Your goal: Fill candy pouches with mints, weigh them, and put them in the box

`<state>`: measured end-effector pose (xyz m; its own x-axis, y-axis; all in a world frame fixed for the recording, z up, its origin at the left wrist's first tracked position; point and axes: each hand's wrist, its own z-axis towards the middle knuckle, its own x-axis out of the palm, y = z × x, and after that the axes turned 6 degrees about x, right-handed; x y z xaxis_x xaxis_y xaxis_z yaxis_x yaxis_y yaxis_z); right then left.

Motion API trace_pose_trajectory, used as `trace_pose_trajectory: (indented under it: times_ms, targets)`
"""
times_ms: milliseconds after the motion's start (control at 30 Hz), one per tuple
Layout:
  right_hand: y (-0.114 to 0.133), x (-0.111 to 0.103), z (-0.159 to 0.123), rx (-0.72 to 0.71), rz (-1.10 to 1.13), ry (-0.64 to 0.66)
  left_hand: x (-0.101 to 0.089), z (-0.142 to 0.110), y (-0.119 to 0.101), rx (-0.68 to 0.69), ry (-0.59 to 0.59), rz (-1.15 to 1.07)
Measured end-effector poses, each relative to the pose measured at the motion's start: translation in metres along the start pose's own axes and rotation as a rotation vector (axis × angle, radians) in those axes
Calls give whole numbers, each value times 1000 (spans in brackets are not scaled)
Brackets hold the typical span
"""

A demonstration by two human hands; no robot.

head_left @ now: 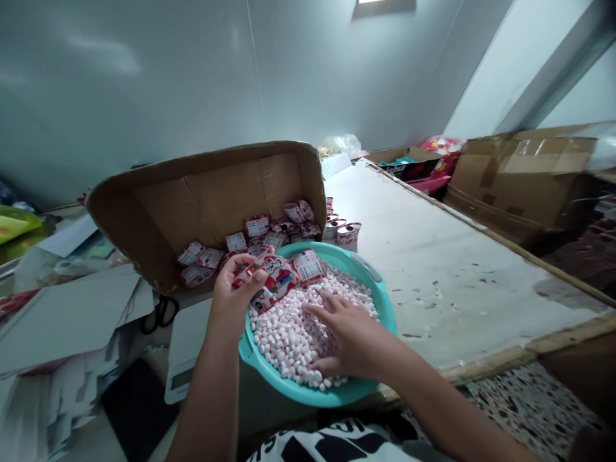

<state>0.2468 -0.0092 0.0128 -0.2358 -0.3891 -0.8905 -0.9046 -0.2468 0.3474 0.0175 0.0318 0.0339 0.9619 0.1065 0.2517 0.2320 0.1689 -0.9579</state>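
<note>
A teal plastic basin (380, 301) in front of me is full of small pink and white candies (289, 333). My left hand (233, 292) is closed round a red and white printed packet (275, 277), held over the basin's far left rim. My right hand (349, 337) lies palm down on the candies, fingers spread among them. Another packet (308, 265) rests on the candies at the far rim.
An open cardboard box (202, 199) lying on its side behind the basin holds several more packets (257, 226). Small cups (347, 233) stand beside it. A white scale (185, 350) and black scissors (161, 314) are at left. Cardboard boxes (520, 179) stand at right.
</note>
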Motion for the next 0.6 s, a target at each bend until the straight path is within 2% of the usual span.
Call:
trace_pose_trajectory:
  times_ms: [67, 167, 300, 400, 600]
  targets:
    - [2, 1, 5, 16, -11, 51, 6, 2, 4, 17, 37, -41]
    - [4, 1, 10, 22, -17, 64, 6, -2, 17, -33, 95, -23]
    - [0, -2, 11, -27, -12, 17, -1, -7, 33, 32, 32, 86]
    - [-4, -4, 12, -69, 20, -20, -2, -7, 38, 84, 48, 174]
    - [-8, 0, 16, -14, 124, -2, 2, -8, 41, 114, 12, 333]
